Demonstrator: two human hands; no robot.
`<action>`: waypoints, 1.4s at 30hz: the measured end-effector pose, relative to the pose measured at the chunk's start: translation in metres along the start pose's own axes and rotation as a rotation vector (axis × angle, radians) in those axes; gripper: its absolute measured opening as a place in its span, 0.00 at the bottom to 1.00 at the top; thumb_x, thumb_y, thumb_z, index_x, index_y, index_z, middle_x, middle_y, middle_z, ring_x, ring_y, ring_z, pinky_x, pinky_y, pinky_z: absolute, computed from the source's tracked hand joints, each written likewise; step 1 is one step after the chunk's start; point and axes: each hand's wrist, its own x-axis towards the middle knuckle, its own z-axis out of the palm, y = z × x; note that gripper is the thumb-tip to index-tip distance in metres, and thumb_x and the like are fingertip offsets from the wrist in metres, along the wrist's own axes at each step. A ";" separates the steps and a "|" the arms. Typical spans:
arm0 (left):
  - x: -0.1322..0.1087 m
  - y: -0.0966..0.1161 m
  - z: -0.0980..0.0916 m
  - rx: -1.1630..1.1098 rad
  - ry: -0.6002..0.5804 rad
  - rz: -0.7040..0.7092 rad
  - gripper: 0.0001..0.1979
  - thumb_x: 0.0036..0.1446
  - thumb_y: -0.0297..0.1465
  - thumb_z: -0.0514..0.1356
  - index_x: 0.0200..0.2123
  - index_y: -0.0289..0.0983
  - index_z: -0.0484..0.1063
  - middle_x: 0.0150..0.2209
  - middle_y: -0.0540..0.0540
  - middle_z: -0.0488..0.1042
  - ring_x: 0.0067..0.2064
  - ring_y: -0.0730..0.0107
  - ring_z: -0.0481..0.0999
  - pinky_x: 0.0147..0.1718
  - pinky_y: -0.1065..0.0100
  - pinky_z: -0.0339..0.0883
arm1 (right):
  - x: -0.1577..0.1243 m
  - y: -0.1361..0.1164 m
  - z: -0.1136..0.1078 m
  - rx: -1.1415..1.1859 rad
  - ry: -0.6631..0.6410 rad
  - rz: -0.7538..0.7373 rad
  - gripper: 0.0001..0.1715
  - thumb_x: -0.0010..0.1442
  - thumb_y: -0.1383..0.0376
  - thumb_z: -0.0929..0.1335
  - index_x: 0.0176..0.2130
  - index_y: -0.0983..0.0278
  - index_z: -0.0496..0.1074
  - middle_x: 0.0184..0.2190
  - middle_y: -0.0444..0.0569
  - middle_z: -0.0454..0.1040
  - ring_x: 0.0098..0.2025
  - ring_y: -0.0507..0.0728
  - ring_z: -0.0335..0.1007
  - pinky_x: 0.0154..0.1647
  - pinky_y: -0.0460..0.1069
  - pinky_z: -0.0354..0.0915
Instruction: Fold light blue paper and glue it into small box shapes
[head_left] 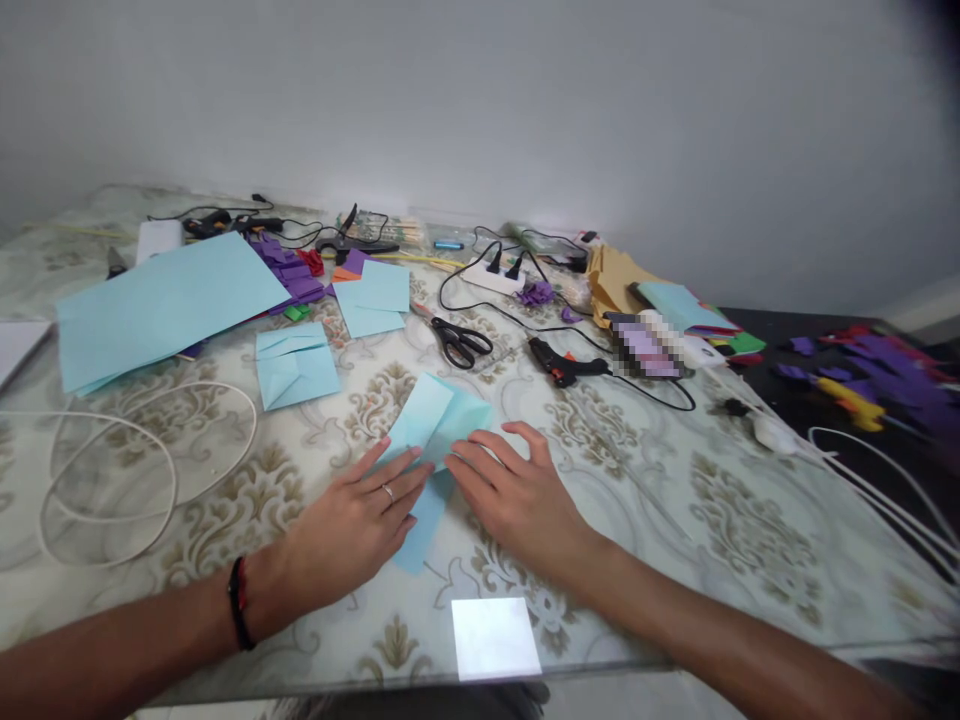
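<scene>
A light blue sheet of paper (pixel 425 412) with folds in it lies on the table in front of me, partly under my fingers. My left hand (pixel 360 525), with a ring and a dark bracelet at the wrist, rests on its near left side, fingers stretched out. From the right, my right hand (pixel 517 490) touches the paper with spread, slightly bent fingers. Between the hands a lower part of blue paper (pixel 426 525) shows. To the left lies another folded light blue paper (pixel 298 368), its creases visible, and beyond it several small blue squares (pixel 384 288).
Large blue sheets (pixel 172 305) and a looped white cable (pixel 176 490) lie left. Black-handled scissors (pixel 461 342), a black glue gun (pixel 566 362) and a power strip (pixel 491 275) with black cords sit farther back. A bright white square (pixel 495 638) is at the front edge.
</scene>
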 end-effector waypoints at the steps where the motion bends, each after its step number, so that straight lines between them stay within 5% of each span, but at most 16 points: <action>1: 0.000 0.000 0.000 0.010 -0.004 0.017 0.15 0.74 0.29 0.55 0.57 0.32 0.76 0.61 0.45 0.78 0.68 0.59 0.71 0.75 0.53 0.45 | -0.007 -0.004 -0.001 0.008 0.006 0.039 0.13 0.71 0.74 0.65 0.47 0.66 0.78 0.44 0.52 0.83 0.51 0.61 0.72 0.64 0.62 0.52; 6: 0.000 -0.001 -0.004 0.021 -0.118 0.125 0.19 0.70 0.20 0.52 0.60 0.29 0.72 0.65 0.39 0.73 0.69 0.54 0.69 0.71 0.51 0.59 | -0.031 -0.025 -0.007 0.071 -0.041 0.143 0.14 0.70 0.71 0.66 0.52 0.70 0.77 0.48 0.53 0.83 0.53 0.63 0.73 0.70 0.65 0.46; 16: 0.001 -0.002 -0.002 0.011 -0.209 0.122 0.31 0.60 0.14 0.50 0.67 0.28 0.64 0.67 0.36 0.71 0.69 0.54 0.69 0.68 0.53 0.64 | -0.036 -0.049 -0.018 -0.015 -0.197 0.206 0.20 0.73 0.63 0.65 0.56 0.70 0.78 0.57 0.57 0.80 0.60 0.64 0.70 0.75 0.66 0.38; 22: 0.004 0.000 -0.009 0.061 -0.125 0.126 0.21 0.66 0.19 0.52 0.60 0.27 0.72 0.60 0.35 0.77 0.63 0.52 0.74 0.64 0.53 0.66 | -0.032 -0.062 -0.018 -0.071 -0.290 0.247 0.25 0.74 0.59 0.64 0.60 0.74 0.75 0.60 0.61 0.78 0.62 0.66 0.66 0.69 0.65 0.49; 29: 0.006 0.005 -0.015 0.082 -0.145 0.089 0.16 0.68 0.22 0.56 0.55 0.26 0.75 0.56 0.36 0.80 0.54 0.51 0.77 0.54 0.53 0.70 | -0.020 -0.072 -0.019 -0.086 -0.349 0.271 0.27 0.68 0.61 0.70 0.58 0.79 0.76 0.58 0.69 0.77 0.52 0.68 0.71 0.47 0.59 0.67; 36: 0.007 0.017 -0.019 0.062 -0.163 0.016 0.16 0.71 0.28 0.55 0.54 0.25 0.75 0.47 0.35 0.81 0.46 0.51 0.78 0.46 0.52 0.73 | -0.003 -0.060 -0.010 0.019 -0.384 0.263 0.30 0.64 0.73 0.66 0.64 0.74 0.70 0.64 0.64 0.72 0.54 0.69 0.69 0.51 0.60 0.69; 42: 0.006 0.017 -0.017 0.069 -0.127 0.053 0.17 0.72 0.29 0.53 0.51 0.24 0.77 0.47 0.35 0.82 0.48 0.51 0.77 0.50 0.54 0.72 | 0.011 -0.054 -0.013 0.147 -0.473 0.322 0.31 0.63 0.76 0.65 0.65 0.74 0.69 0.51 0.63 0.77 0.50 0.67 0.73 0.47 0.59 0.71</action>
